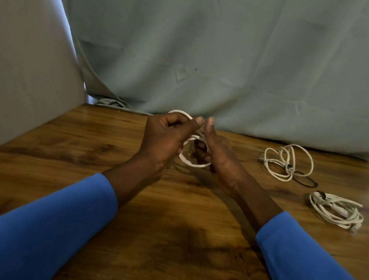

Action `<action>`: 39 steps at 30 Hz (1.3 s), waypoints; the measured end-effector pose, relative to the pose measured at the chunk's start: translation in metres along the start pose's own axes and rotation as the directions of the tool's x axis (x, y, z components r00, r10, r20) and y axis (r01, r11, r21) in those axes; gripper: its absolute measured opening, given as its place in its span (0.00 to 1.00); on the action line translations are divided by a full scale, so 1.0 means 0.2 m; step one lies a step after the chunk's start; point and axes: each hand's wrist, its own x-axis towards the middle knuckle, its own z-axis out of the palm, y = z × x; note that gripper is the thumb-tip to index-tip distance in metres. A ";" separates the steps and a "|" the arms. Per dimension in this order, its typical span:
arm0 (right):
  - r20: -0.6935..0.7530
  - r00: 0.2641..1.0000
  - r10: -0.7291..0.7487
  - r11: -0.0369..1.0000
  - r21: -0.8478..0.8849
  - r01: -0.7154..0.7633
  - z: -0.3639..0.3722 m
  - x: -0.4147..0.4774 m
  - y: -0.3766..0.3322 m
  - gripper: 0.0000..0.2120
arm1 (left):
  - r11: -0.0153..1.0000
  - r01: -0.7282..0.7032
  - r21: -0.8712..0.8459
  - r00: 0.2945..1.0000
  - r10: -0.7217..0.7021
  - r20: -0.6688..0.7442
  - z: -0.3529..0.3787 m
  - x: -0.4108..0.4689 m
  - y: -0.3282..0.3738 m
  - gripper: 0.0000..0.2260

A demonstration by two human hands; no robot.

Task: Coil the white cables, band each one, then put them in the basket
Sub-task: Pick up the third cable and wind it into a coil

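Note:
Both hands are raised over the middle of the wooden table (163, 244), holding one white cable (193, 164) wound into a small coil. My left hand (167, 137) grips the coil's upper left loop, fingers curled round it. My right hand (218, 154) holds the coil's right side, thumb pointing up. Two more white cables lie to the right: a loose one (288, 161) and a bundled one (335, 210) nearer the front. No basket is in view.
A black elastic band (304, 179) lies beside the loose cable, and a small dark band (321, 194) sits on the bundled one. A grey-green cloth (238, 64) hangs behind the table. A pale panel (17, 67) stands at the left edge.

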 end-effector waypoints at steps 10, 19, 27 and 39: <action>-0.026 0.994 0.110 0.916 0.390 -0.091 -0.04 0.00 -0.02 0.30 | 0.889 -0.282 0.362 0.942 0.185 0.280 -0.08 0.05 -0.06 0.06; -0.086 0.966 0.243 0.886 0.426 -0.185 -0.11 0.02 0.04 0.26 | 0.957 0.230 0.178 0.843 -0.287 0.456 -0.06 -0.01 -0.02 0.21; -0.114 0.978 0.176 0.922 0.366 -0.124 -0.09 0.01 0.04 0.25 | 0.967 -0.042 0.251 0.922 -0.059 0.382 0.02 -0.02 -0.13 0.16; -0.196 0.939 -0.283 0.924 -0.318 0.212 -0.04 0.04 0.13 0.13 | 0.780 -0.343 0.523 0.938 0.254 0.236 0.00 -0.01 -0.10 0.14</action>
